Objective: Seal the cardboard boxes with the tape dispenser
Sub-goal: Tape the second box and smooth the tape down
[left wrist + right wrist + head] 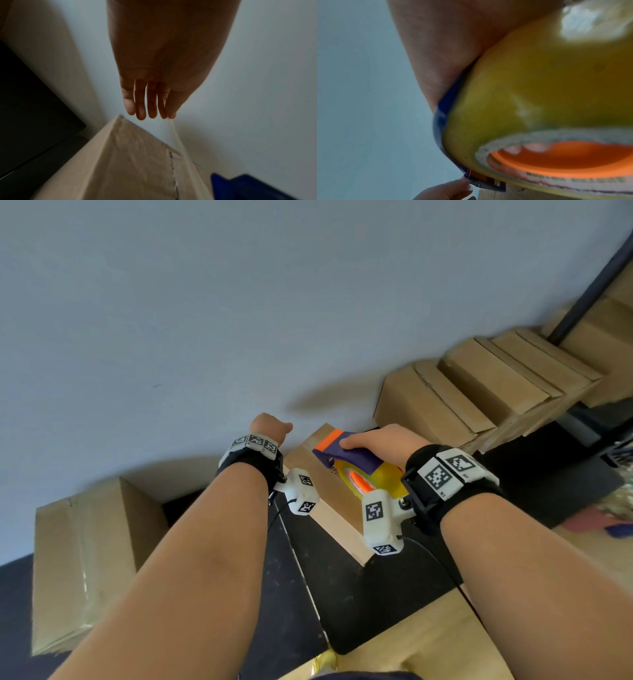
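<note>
My right hand point(380, 440) grips a blue and orange tape dispenser point(346, 455) that carries a yellowish tape roll point(539, 94). The dispenser hovers over the far end of a brown cardboard box point(329, 487) standing against the wall. In the right wrist view my fingertips point(513, 149) show through the orange core. My left hand point(270, 428) is just left of the dispenser, beyond the box's far edge. Its thumb and forefinger point(163, 108) pinch the end of a clear tape strip point(176, 136). The strip runs down along the box top point(133, 162), beside its centre seam point(173, 169), toward the dispenser point(248, 188).
A box with clear tape along its top point(82, 559) stands at the left on the black tabletop point(329, 577). Several more cardboard boxes point(479, 392) are stacked along the pale wall point(205, 302) at the right. A dark pole point(589, 278) leans at the upper right.
</note>
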The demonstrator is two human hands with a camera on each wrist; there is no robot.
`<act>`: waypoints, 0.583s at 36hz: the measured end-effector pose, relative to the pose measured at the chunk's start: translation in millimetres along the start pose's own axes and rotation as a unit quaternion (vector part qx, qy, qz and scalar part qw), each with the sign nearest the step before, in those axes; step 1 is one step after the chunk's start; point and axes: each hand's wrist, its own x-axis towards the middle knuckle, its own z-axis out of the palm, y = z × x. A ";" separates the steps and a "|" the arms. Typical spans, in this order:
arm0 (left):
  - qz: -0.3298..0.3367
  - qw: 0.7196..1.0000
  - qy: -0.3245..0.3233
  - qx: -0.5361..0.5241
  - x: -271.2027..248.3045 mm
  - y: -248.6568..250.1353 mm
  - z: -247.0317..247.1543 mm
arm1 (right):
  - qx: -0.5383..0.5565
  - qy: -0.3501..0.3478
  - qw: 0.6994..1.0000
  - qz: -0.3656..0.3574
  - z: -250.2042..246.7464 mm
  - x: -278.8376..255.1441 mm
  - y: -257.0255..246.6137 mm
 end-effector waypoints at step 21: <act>0.039 0.988 -0.081 0.125 -20.6 -15.8 23.6 | 0.001 -0.006 1.000 -0.004 2.1 4.0 2.2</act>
